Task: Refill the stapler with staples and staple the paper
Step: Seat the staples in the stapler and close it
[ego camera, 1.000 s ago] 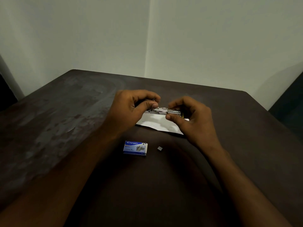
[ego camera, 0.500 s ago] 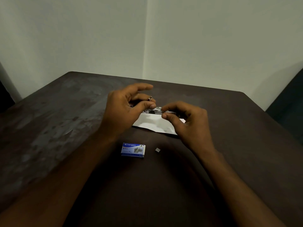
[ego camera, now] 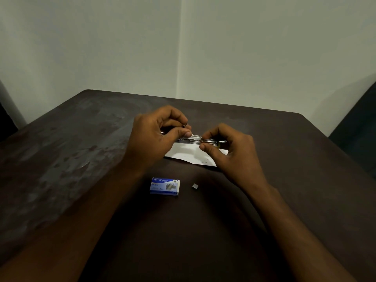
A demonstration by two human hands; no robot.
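A small metal stapler [ego camera: 192, 139] is held above the table between both hands. My left hand [ego camera: 156, 135] grips its left end with thumb and fingers. My right hand [ego camera: 230, 147] pinches a thin metal part at the stapler's right end between thumb and forefinger; whether that is a staple strip or the pusher I cannot tell. Under the hands lies a white sheet of paper [ego camera: 187, 153], partly hidden by them. A blue staple box [ego camera: 165, 186] rests on the table nearer to me, with a small loose clump of staples [ego camera: 195, 186] to its right.
The dark brown table [ego camera: 81, 159] has worn pale patches on its left side. Its far edge meets a white wall corner. A dark chair back [ego camera: 358, 139] stands at the right edge of the table.
My left fingers first spread, then curled again around the stapler's left end. My right thumb and forefinger stay pinched at its right end. The hands have barely moved over the paper.
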